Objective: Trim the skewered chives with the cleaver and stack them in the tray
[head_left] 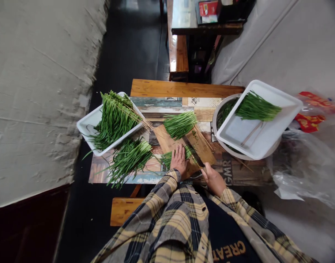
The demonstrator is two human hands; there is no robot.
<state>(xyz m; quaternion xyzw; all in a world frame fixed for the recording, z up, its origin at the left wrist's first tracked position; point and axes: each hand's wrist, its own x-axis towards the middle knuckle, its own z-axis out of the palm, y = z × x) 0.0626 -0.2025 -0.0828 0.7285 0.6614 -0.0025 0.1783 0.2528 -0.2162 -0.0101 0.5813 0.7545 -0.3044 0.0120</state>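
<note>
Pressing a small bunch of chives (167, 157) flat on the wooden cutting board (164, 140), the left hand (179, 159) lies open, palm down, fingers spread over the greens. The right hand (214, 179) is closed around the handle of a knife (197, 160), whose blade angles across the board just beside that bunch. A skewered bunch (180, 124) lies at the board's far end. On the bench (156, 106), a heaped white tray (86, 126) sits left; a second tray (266, 138) rests on a metal bowl (219, 109) right.
</note>
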